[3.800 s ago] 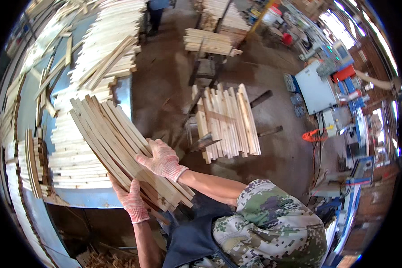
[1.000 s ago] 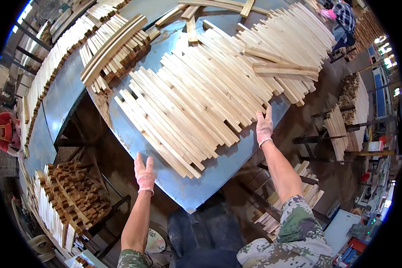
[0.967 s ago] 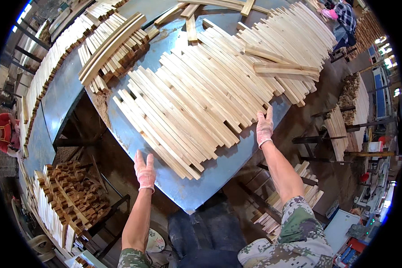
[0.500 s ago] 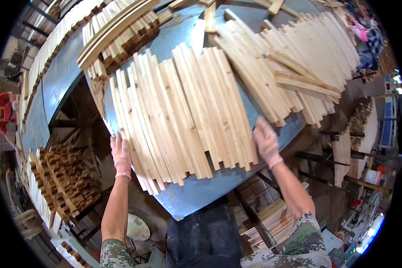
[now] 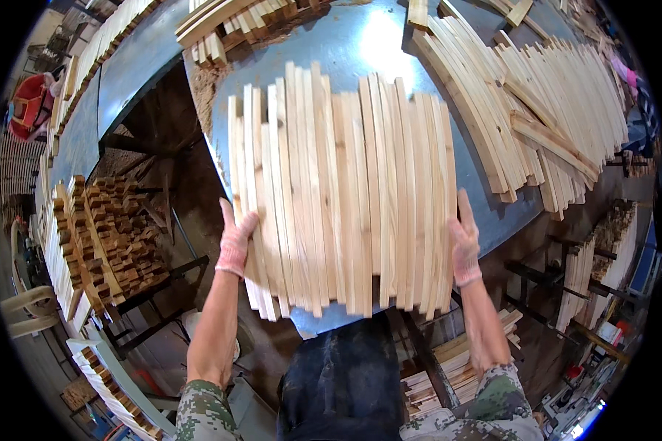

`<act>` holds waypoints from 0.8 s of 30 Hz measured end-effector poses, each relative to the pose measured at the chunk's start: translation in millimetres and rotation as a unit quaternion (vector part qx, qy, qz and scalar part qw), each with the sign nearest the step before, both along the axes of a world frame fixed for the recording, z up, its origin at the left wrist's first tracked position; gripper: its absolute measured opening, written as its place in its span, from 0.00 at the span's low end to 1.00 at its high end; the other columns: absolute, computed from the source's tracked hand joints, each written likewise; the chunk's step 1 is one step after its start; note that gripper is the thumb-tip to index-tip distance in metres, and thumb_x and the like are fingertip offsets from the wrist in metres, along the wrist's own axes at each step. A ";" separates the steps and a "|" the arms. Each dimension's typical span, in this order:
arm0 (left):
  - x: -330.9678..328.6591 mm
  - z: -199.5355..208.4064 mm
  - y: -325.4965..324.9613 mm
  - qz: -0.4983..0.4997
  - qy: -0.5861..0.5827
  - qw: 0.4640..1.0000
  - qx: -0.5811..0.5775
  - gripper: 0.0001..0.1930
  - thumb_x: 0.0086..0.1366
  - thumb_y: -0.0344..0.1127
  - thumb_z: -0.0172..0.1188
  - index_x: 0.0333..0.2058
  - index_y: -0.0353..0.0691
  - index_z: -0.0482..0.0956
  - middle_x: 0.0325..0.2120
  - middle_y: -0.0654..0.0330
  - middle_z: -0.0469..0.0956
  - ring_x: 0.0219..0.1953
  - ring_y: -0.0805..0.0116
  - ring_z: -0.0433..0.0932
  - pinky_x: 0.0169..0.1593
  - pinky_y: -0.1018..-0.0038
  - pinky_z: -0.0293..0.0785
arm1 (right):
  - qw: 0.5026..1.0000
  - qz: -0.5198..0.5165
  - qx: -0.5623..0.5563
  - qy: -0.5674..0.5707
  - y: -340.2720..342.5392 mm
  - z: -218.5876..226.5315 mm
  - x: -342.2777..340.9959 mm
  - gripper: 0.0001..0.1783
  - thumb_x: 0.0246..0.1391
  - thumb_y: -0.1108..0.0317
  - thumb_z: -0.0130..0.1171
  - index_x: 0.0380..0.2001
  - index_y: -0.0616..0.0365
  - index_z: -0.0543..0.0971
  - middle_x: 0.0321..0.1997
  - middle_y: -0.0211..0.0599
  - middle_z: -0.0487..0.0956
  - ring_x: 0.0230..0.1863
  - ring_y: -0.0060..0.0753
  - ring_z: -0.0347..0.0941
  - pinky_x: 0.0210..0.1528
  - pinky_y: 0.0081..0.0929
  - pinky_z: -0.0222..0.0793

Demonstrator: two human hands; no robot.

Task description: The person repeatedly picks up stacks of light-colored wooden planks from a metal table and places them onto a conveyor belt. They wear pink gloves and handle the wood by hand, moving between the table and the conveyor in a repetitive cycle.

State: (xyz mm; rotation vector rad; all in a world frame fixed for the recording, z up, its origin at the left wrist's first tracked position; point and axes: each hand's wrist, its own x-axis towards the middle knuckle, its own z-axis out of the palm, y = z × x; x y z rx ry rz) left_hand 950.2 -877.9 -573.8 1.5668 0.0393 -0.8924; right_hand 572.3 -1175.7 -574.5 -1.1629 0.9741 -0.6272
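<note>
The left hand (image 5: 237, 241), in a pale pink knit glove, grips the left side of a wide row of long, pale wooden strips (image 5: 346, 198), its thumb over the outermost strip. The right hand (image 5: 465, 242), gloved alike, holds the opposite side, fingers pointing up along the edge. The row lies between both palms, in front of the person's dark apron (image 5: 338, 382); its far and near ends are ragged, single strips jutting out. Whether it rests on the blue metal table (image 5: 331, 48) below or is raised slightly, I cannot tell.

The row's lower left corner overhangs the table's left edge, and the table's near corner shows just below the strips. Open blue surface stretches beyond the far ends and, as a narrowing band, to the right, as far as a second row of pale strips (image 5: 485, 110) with loose wooden pieces (image 5: 555, 147) lying across it. Left of the table, a dark gap separates it from another blue metal surface (image 5: 132, 73); a stack of brown-ended wooden pieces (image 5: 129, 250) stands near that gap.
</note>
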 end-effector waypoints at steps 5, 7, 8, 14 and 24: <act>-64.0 1.2 101.1 -0.066 0.137 0.988 -0.016 0.48 0.62 0.42 0.76 0.77 0.40 0.60 0.64 0.57 0.76 0.64 0.63 0.75 0.68 0.64 0.71 | 0.996 -0.042 0.072 0.040 110.7 30.5 -77.8 0.45 0.64 0.67 0.58 0.80 0.67 0.55 0.77 0.47 0.68 0.72 0.40 0.71 0.74 0.38 0.67; -86.5 5.2 138.2 -0.088 0.164 0.982 0.020 0.44 0.60 0.42 0.78 0.73 0.41 0.68 0.59 0.60 0.80 0.59 0.67 0.78 0.63 0.66 0.74 | 0.990 -0.024 0.133 0.038 137.1 26.3 -110.7 0.43 0.63 0.66 0.62 0.77 0.67 0.61 0.73 0.46 0.74 0.68 0.40 0.75 0.70 0.40 0.72; -96.2 10.0 153.5 -0.098 0.178 0.978 0.035 0.42 0.59 0.42 0.79 0.70 0.41 0.71 0.56 0.62 0.82 0.56 0.69 0.79 0.60 0.68 0.76 | 0.980 -0.009 0.192 0.059 149.9 29.5 -119.6 0.41 0.62 0.67 0.63 0.76 0.67 0.64 0.71 0.45 0.76 0.67 0.40 0.76 0.69 0.39 0.73; -120.2 11.4 204.7 -0.097 0.220 0.970 0.026 0.34 0.57 0.36 0.79 0.61 0.34 0.80 0.51 0.61 0.85 0.52 0.67 0.82 0.61 0.67 0.75 | 0.952 0.036 0.302 0.034 174.8 40.3 -116.0 0.34 0.57 0.64 0.71 0.65 0.66 0.76 0.56 0.40 0.85 0.54 0.43 0.84 0.59 0.42 0.82; -124.2 96.2 263.6 -0.010 0.199 0.978 -0.067 0.46 0.55 0.39 0.83 0.70 0.36 0.72 0.57 0.57 0.81 0.57 0.64 0.80 0.66 0.64 0.75 | 0.958 0.151 0.244 0.012 185.5 89.6 -73.4 0.44 0.52 0.55 0.76 0.68 0.65 0.72 0.60 0.40 0.83 0.57 0.43 0.82 0.61 0.45 0.80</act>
